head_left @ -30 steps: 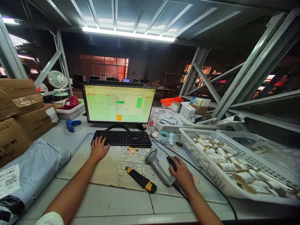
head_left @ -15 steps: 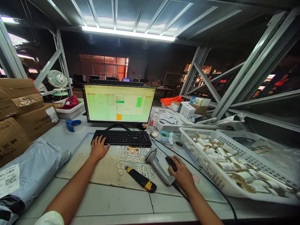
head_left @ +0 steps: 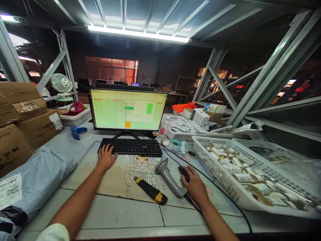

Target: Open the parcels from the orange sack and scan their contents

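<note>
My left hand (head_left: 105, 159) rests with fingers spread on the left end of a black keyboard (head_left: 134, 147), holding nothing. My right hand (head_left: 195, 186) lies curled over a black mouse (head_left: 184, 173) on the printed desk mat (head_left: 117, 182). A grey barcode scanner (head_left: 169, 176) lies just left of that hand, and a black-and-yellow utility knife (head_left: 150, 191) lies further left. A monitor (head_left: 127, 110) with a green spreadsheet window stands behind the keyboard.
A white basket (head_left: 220, 180) of small labelled rolls sits at the right. Cardboard boxes (head_left: 22, 117) and a grey mailer bag (head_left: 37, 180) are at the left. Blue tape dispenser (head_left: 78, 132), water bottle (head_left: 164, 129), another basket (head_left: 183, 134) and tape rolls stand behind.
My right hand has shifted the mouse a little; the view has tilted slightly. My left hand stays on the keyboard.
</note>
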`<act>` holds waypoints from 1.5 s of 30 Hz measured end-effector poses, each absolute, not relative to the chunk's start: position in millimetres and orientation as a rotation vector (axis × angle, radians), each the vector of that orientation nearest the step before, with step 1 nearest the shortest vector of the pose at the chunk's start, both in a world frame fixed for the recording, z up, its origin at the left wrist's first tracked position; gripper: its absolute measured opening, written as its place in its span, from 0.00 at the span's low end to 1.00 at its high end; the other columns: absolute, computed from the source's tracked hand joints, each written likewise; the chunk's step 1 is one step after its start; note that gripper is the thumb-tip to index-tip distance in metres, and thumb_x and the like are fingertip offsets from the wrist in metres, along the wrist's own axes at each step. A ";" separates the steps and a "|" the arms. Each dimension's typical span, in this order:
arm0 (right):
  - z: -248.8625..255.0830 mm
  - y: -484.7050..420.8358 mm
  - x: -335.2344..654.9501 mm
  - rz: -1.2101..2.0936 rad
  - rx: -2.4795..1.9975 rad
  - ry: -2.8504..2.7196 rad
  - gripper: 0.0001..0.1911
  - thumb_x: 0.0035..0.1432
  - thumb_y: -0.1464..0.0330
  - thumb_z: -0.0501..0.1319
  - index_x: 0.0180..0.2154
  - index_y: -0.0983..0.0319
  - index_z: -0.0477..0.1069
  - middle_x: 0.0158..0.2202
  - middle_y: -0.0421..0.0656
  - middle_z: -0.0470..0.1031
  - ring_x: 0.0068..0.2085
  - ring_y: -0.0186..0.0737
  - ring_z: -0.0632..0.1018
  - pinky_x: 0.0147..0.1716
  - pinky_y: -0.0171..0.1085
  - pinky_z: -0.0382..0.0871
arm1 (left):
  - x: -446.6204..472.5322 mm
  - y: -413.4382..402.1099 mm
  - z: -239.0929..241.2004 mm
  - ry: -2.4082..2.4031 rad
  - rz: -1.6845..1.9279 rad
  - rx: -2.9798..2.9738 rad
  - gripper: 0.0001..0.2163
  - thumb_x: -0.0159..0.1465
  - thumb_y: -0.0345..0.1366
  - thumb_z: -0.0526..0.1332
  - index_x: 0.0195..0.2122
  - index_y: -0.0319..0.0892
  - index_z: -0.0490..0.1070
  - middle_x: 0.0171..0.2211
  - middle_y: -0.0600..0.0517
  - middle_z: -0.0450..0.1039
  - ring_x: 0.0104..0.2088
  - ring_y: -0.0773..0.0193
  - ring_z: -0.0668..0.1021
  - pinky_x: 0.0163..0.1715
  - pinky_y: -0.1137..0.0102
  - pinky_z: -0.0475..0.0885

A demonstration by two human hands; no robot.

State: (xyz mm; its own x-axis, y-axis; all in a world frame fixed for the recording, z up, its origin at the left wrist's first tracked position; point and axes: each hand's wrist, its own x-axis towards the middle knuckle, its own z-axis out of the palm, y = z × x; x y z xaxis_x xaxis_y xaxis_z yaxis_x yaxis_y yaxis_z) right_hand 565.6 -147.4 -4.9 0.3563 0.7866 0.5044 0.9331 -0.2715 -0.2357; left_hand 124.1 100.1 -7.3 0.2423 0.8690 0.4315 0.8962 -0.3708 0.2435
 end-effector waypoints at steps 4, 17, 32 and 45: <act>-5.6 -146.7 565.1 -0.398 -2.176 -1.510 0.25 0.65 0.61 0.51 0.59 0.58 0.71 0.64 0.49 0.68 0.57 0.52 0.76 0.53 0.48 0.74 | 124.7 99.8 -7.2 -1.730 -0.796 -2.433 0.29 0.70 0.52 0.53 0.68 0.41 0.66 0.71 0.41 0.58 0.71 0.39 0.57 0.69 0.46 0.50; -2.7 -146.9 563.7 -0.393 -2.180 -1.538 0.23 0.67 0.62 0.50 0.59 0.60 0.72 0.64 0.51 0.68 0.57 0.53 0.76 0.54 0.51 0.75 | 124.7 99.3 -6.4 -1.731 -0.786 -2.434 0.30 0.71 0.53 0.52 0.68 0.40 0.66 0.71 0.41 0.58 0.71 0.39 0.57 0.69 0.46 0.50; -8.8 -145.4 569.9 -0.488 -2.081 -1.511 0.23 0.67 0.62 0.52 0.60 0.60 0.70 0.63 0.52 0.69 0.60 0.54 0.74 0.59 0.52 0.72 | 124.3 99.7 -6.6 -1.732 -0.779 -2.434 0.30 0.71 0.52 0.53 0.68 0.41 0.66 0.71 0.41 0.58 0.71 0.38 0.57 0.69 0.45 0.51; -12.4 -143.5 570.7 -0.397 -2.149 -1.515 0.24 0.68 0.61 0.51 0.60 0.60 0.71 0.64 0.52 0.68 0.60 0.55 0.74 0.59 0.53 0.72 | 123.9 101.7 -9.2 -1.717 -0.775 -2.423 0.30 0.71 0.52 0.53 0.68 0.40 0.66 0.71 0.41 0.58 0.70 0.38 0.57 0.69 0.45 0.52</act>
